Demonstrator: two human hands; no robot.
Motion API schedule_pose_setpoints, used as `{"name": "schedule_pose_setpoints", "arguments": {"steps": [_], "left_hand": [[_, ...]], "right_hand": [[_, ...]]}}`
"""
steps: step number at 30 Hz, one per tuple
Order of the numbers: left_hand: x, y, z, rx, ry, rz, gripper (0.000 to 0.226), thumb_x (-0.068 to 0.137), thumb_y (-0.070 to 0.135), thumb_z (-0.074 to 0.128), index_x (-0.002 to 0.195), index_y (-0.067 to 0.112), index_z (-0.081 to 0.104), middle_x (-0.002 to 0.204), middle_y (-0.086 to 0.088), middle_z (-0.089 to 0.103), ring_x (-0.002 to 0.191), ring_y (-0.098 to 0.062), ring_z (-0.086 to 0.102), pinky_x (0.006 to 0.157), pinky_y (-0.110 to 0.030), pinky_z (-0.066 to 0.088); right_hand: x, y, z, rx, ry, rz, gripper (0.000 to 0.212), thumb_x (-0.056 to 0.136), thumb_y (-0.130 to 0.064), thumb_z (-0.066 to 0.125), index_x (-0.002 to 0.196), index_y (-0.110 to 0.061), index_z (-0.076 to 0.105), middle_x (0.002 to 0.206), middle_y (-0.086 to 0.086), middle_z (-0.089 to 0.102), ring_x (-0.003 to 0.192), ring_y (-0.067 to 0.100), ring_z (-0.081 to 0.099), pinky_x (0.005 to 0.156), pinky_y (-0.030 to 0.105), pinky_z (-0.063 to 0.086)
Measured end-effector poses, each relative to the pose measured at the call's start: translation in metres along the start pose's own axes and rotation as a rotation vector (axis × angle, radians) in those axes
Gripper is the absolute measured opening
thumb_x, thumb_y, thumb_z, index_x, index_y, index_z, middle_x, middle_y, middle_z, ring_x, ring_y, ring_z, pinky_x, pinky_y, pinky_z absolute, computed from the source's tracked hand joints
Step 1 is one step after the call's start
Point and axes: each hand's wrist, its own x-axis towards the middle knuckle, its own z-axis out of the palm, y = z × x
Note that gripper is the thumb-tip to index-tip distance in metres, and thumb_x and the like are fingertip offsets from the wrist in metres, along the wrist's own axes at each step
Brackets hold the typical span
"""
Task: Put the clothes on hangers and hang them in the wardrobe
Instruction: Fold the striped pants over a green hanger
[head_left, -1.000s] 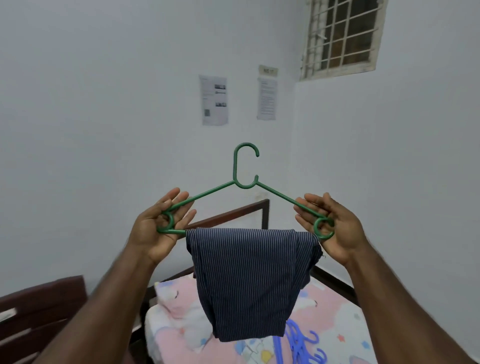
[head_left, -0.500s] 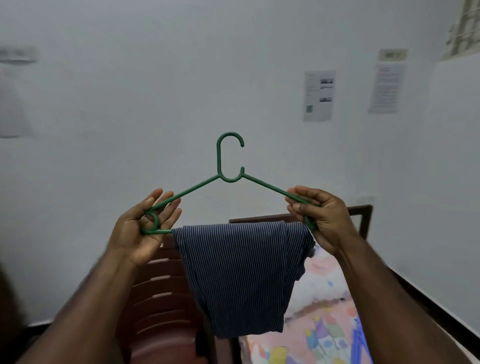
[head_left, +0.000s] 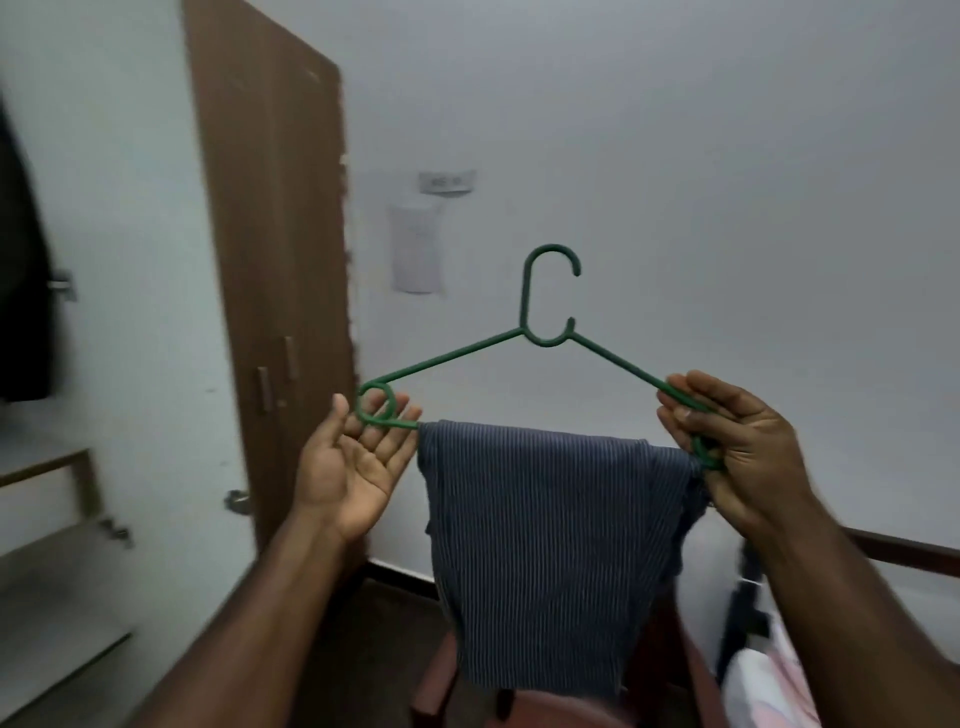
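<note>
A green plastic hanger (head_left: 545, 332) is held up in front of me, hook upward. A dark blue striped garment (head_left: 545, 545) is folded over its lower bar and hangs down. My right hand (head_left: 737, 457) grips the hanger's right end with curled fingers. My left hand (head_left: 353, 462) is palm up with straight fingers under the hanger's left loop, touching it. A tall brown wooden wardrobe door (head_left: 275, 260) stands open at the left, with shelves (head_left: 47, 467) beside it.
A reddish-brown chair (head_left: 519, 706) stands below the garment. The bed's corner with pink bedding (head_left: 769, 686) shows at the lower right, its dark wooden frame (head_left: 904, 551) behind. A paper sheet (head_left: 418, 249) hangs on the white wall. A dark garment (head_left: 21, 260) hangs at the far left.
The view has swung left from the bed to the wardrobe door. My left fingers have straightened under the hanger's loop. My right hand still grips the right end.
</note>
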Motion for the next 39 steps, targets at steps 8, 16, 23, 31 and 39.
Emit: {"name": "schedule_pose_setpoints", "arguments": {"steps": [8,16,23,31,39], "left_hand": [[-0.019,0.138,-0.094,-0.014,0.098,0.183,0.033,0.105,0.034,0.044,0.115,0.009,0.063,0.127,-0.017,0.068,0.116,-0.031,0.067,0.087,-0.043,0.060],[-0.042,0.245,-0.157,0.018,0.258,0.405,0.041,0.107,0.028,0.038,0.138,0.004,0.052,0.121,-0.019,0.070,0.112,-0.031,0.069,0.094,-0.044,0.057],[-0.055,0.317,-0.196,0.062,0.408,0.603,0.039,0.109,0.027,0.035,0.134,0.006,0.055,0.127,-0.019,0.067,0.116,-0.031,0.067,0.093,-0.043,0.056],[-0.071,0.394,-0.245,0.091,0.497,0.766,0.035,0.108,0.025,0.037,0.129,0.004,0.057,0.125,-0.019,0.068,0.117,-0.031,0.066,0.095,-0.042,0.052],[-0.069,0.496,-0.306,0.130,0.513,0.867,0.031,0.107,0.026,0.039,0.123,0.008,0.059,0.123,-0.018,0.069,0.115,-0.031,0.068,0.102,-0.041,0.050]], "right_hand": [[0.007,0.124,0.143,0.081,-0.137,0.098,0.045,0.085,0.023,0.048,0.088,-0.010,0.077,0.104,0.015,0.075,0.105,0.034,0.071,0.084,0.033,0.060],[0.033,0.222,0.252,0.132,-0.415,0.259,0.037,0.088,0.016,0.052,0.103,-0.010,0.075,0.120,0.021,0.069,0.114,0.037,0.067,0.086,0.037,0.058],[0.057,0.287,0.351,0.158,-0.635,0.357,0.033,0.081,0.003,0.062,0.109,-0.007,0.073,0.118,0.021,0.070,0.111,0.035,0.069,0.083,0.036,0.060],[0.062,0.367,0.472,0.347,-0.715,0.443,0.036,0.085,0.021,0.052,0.106,-0.002,0.071,0.112,0.024,0.071,0.109,0.037,0.069,0.081,0.033,0.060],[0.052,0.425,0.598,0.424,-0.767,0.424,0.043,0.083,0.026,0.043,0.098,-0.001,0.074,0.113,0.025,0.071,0.110,0.040,0.068,0.086,0.039,0.059]]}}
